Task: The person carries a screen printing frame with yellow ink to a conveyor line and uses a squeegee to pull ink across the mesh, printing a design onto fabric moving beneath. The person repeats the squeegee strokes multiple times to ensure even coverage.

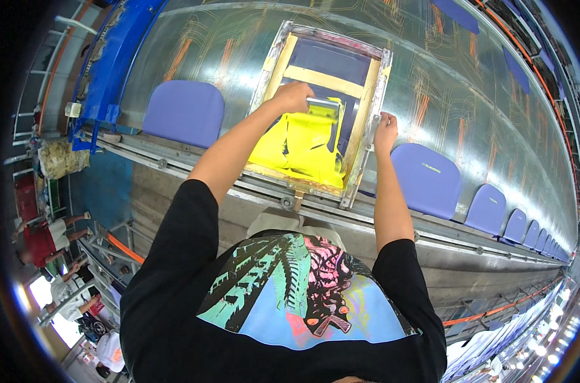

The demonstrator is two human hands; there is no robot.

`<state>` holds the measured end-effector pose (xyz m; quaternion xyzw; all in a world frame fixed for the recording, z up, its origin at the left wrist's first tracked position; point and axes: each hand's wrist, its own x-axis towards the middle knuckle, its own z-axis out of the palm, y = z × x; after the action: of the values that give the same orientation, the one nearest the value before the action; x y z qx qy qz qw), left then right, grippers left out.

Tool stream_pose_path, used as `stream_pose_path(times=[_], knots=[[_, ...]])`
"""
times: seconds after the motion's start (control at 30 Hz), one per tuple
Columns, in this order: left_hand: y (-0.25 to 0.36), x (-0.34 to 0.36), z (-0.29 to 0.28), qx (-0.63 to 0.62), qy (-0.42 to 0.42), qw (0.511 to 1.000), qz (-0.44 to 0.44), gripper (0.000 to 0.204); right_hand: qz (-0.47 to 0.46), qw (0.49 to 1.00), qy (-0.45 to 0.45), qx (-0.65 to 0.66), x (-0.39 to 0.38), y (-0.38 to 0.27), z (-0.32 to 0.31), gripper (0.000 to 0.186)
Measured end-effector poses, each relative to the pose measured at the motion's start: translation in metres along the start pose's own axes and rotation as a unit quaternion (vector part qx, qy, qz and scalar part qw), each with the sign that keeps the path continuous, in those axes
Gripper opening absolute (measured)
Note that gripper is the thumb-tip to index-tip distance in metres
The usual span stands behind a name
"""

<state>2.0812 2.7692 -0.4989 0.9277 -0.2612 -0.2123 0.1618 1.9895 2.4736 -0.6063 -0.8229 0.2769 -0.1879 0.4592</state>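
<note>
A screen-printing frame (384, 70) lies on the long table in front of me, its wood and metal edges stained. Yellow ink (299, 143) covers the near part of its mesh. My left hand (292, 97) is closed around the left end of a squeegee (323, 105), which crosses the mesh at the ink's far edge. At the frame's right side, my right hand (385, 132) has its fingers closed on the edge; the exact grip is partly hidden.
Purple panels with rounded corners lie along the table, one on the left (184, 113) and several to the right, the nearest (425, 179) beside my right forearm. A metal rail (239, 190) runs along the near edge. Blue machinery (114, 57) stands at far left; people are beyond, lower left.
</note>
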Motion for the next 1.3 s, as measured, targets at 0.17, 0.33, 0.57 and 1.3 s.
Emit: stream_pose_path(times=[0.17,0.33,0.57,1.3], knots=[[0.005,-0.032,0.068,0.157,0.253,0.954,0.029,0.031,0.031,0.999,-0.023,-0.006,-0.012,-0.011,0.0,0.028],[0.026,-0.107,0.121,0.096,0.286,0.949,0.093,0.034,0.022,1.0,-0.002,0.016,-0.008,0.006,-0.008,0.026],[0.014,-0.034,0.056,0.097,0.185,0.978,-0.003,0.03,0.047,0.999,-0.024,-0.009,-0.02,0.002,-0.004,0.026],[0.051,-0.162,0.114,0.033,0.242,0.969,0.037,0.042,0.002,0.998,-0.003,0.061,0.006,-0.027,-0.003,0.03]])
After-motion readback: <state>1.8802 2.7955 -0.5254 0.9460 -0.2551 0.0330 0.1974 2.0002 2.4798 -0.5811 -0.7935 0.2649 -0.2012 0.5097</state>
